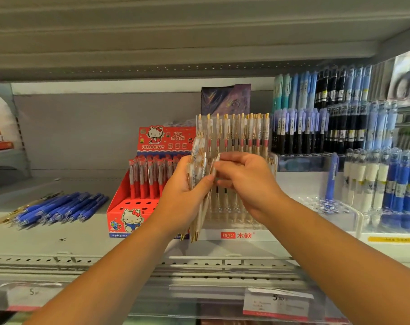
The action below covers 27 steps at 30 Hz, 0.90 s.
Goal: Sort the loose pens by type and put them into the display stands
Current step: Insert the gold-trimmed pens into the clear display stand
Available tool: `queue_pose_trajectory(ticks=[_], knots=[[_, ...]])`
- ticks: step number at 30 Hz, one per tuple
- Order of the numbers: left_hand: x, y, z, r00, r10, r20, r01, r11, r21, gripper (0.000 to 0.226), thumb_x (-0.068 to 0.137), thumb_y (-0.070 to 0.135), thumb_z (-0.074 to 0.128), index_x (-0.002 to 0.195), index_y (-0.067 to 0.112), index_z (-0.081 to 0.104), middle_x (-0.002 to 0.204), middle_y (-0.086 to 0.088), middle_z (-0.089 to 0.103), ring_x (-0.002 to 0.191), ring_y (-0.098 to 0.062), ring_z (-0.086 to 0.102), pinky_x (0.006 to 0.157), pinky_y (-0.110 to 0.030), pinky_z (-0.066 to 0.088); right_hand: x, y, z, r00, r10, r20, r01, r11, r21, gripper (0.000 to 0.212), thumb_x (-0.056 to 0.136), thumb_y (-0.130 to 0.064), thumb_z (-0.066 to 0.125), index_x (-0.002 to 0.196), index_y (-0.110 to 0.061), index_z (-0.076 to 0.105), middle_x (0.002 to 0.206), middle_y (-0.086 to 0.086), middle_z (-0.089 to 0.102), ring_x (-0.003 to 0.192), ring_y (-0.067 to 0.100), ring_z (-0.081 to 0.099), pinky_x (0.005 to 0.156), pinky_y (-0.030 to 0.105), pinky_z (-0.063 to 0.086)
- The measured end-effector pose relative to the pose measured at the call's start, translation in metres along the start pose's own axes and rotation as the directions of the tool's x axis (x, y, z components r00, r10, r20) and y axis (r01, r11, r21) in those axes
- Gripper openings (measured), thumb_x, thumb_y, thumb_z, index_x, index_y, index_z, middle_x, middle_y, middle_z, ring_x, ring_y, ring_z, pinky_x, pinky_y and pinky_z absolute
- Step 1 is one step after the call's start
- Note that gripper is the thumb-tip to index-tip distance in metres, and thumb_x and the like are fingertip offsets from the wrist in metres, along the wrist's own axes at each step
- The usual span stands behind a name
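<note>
Left hand (187,193) gripped a bundle of clear gold-clipped pens (198,151) upright, just in front of the clear display stand (258,234), where matching pens stood in the rear rows. Right hand (246,181) pinched a single pen (215,161) at the bundle's top. Loose blue pens (58,208) lay on the shelf (58,245), left of the red Hello Kitty stand (119,207).

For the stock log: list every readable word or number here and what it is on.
"HELLO KITTY": red display box, header.
"Joytop": that box's bottom front edge.
"hesu 禾硕": clear stand, front strip.
"5.00": right price tag.
"5": left price tag.
Yellow label, pen stickers, tags' small print: too blurred.
</note>
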<state>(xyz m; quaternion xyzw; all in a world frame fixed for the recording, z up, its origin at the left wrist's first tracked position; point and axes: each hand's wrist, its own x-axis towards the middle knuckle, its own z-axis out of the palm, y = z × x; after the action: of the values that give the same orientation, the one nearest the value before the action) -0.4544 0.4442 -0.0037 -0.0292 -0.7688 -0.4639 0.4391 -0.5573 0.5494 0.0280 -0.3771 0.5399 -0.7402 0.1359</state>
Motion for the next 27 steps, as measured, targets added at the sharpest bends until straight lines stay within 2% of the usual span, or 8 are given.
queue_pose_trajectory(ticks=[4, 7, 9, 11, 15, 22, 25, 27], knots=[[0.000, 0.000, -0.006, 0.996, -0.005, -0.089, 0.011, 0.997, 0.074, 0.032, 0.097, 0.015, 0.059, 0.114, 0.042, 0.053, 0.102, 0.032, 0.066, 0.096, 0.012, 0.061, 0.074, -0.001, 0.044, 0.003, -0.003, -0.002, 0.995, -0.032, -0.098, 0.043, 0.993, 0.107, 0.020, 0.090, -0.003, 0.066, 0.108, -0.010, 0.060, 0.099, 0.013, 0.070, 0.081, 0.021, 0.075, 0.068, 0.032, 0.062], [0.002, 0.000, -0.011, 0.991, -0.021, -0.132, 0.034, 0.995, 0.094, 0.031, 0.097, 0.019, 0.059, 0.109, 0.046, 0.052, 0.097, 0.034, 0.066, 0.092, 0.013, 0.061, 0.072, -0.003, 0.046, 0.006, -0.002, -0.005, 0.979, -0.111, -0.172, 0.115, 0.993, 0.008, 0.017, 0.091, -0.008, 0.067, 0.105, -0.016, 0.060, 0.099, 0.008, 0.067, 0.080, 0.018, 0.073, 0.065, 0.031, 0.062], [0.002, -0.001, -0.014, 0.988, -0.039, -0.148, 0.051, 0.996, 0.078, 0.029, 0.097, 0.021, 0.059, 0.109, 0.047, 0.053, 0.090, 0.026, 0.069, 0.081, 0.004, 0.065, 0.069, -0.017, 0.054, 0.007, 0.000, -0.005, 0.959, -0.184, -0.215, 0.171, 0.982, -0.079, 0.016, 0.092, -0.011, 0.066, 0.103, -0.020, 0.058, 0.097, 0.005, 0.064, 0.082, 0.018, 0.070, 0.062, 0.029, 0.061], [0.002, -0.002, -0.015, 0.983, -0.054, -0.174, 0.066, 0.996, 0.064, 0.027, 0.097, 0.023, 0.059, 0.110, 0.046, 0.054, 0.090, 0.019, 0.070, 0.080, -0.004, 0.065, 0.077, -0.035, 0.057, 0.010, 0.001, -0.004, 0.943, -0.239, -0.233, 0.213, 0.968, -0.132, 0.018, 0.092, -0.013, 0.066, 0.098, -0.025, 0.055, 0.096, 0.001, 0.063, 0.087, 0.018, 0.068, 0.062, 0.029, 0.061], [0.003, 0.001, -0.007, 0.971, -0.095, -0.218, 0.089, 0.995, -0.039, 0.021, 0.097, 0.022, 0.059, 0.106, 0.041, 0.057, 0.097, 0.003, 0.069, 0.085, -0.021, 0.061, 0.086, -0.061, 0.052, 0.016, 0.002, 0.001, 0.914, -0.355, -0.195, 0.284, 0.905, -0.318, 0.020, 0.093, -0.017, 0.066, 0.097, -0.029, 0.051, 0.096, -0.004, 0.063, 0.090, 0.014, 0.066, 0.076, 0.040, 0.061], [0.002, -0.001, -0.004, 0.980, -0.050, -0.191, 0.040, 0.998, -0.056, 0.027, 0.097, 0.021, 0.059, 0.107, 0.046, 0.056, 0.092, 0.011, 0.068, 0.080, -0.016, 0.062, 0.073, -0.045, 0.051, 0.022, 0.010, 0.012, 0.919, -0.393, -0.030, 0.329, 0.806, -0.492, 0.022, 0.091, -0.021, 0.068, 0.099, -0.030, 0.050, 0.083, -0.012, 0.061, 0.077, 0.008, 0.064, 0.070, 0.039, 0.061], [0.001, 0.001, -0.004, 0.976, -0.040, -0.216, 0.023, 0.997, -0.078, 0.023, 0.097, 0.020, 0.059, 0.108, 0.040, 0.057, 0.090, 0.012, 0.067, 0.077, -0.013, 0.062, 0.071, -0.041, 0.051, 0.021, 0.013, 0.016, 0.906, -0.402, 0.133, 0.384, 0.648, -0.657, 0.020, 0.090, -0.025, 0.069, 0.104, -0.028, 0.055, 0.084, -0.015, 0.063, 0.076, 0.001, 0.061, 0.070, 0.026, 0.057], [-0.001, 0.001, -0.005, 0.975, -0.044, -0.218, 0.026, 0.996, -0.088, 0.022, 0.098, 0.019, 0.058, 0.110, 0.037, 0.057, 0.088, 0.012, 0.067, 0.076, -0.012, 0.062, 0.068, -0.038, 0.050, 0.020, 0.014, 0.020, 0.902, -0.375, 0.217, 0.407, 0.561, -0.721, 0.022, 0.092, -0.024, 0.067, 0.111, -0.022, 0.057, 0.089, -0.009, 0.066, 0.077, 0.002, 0.062, 0.071, 0.028, 0.058]])
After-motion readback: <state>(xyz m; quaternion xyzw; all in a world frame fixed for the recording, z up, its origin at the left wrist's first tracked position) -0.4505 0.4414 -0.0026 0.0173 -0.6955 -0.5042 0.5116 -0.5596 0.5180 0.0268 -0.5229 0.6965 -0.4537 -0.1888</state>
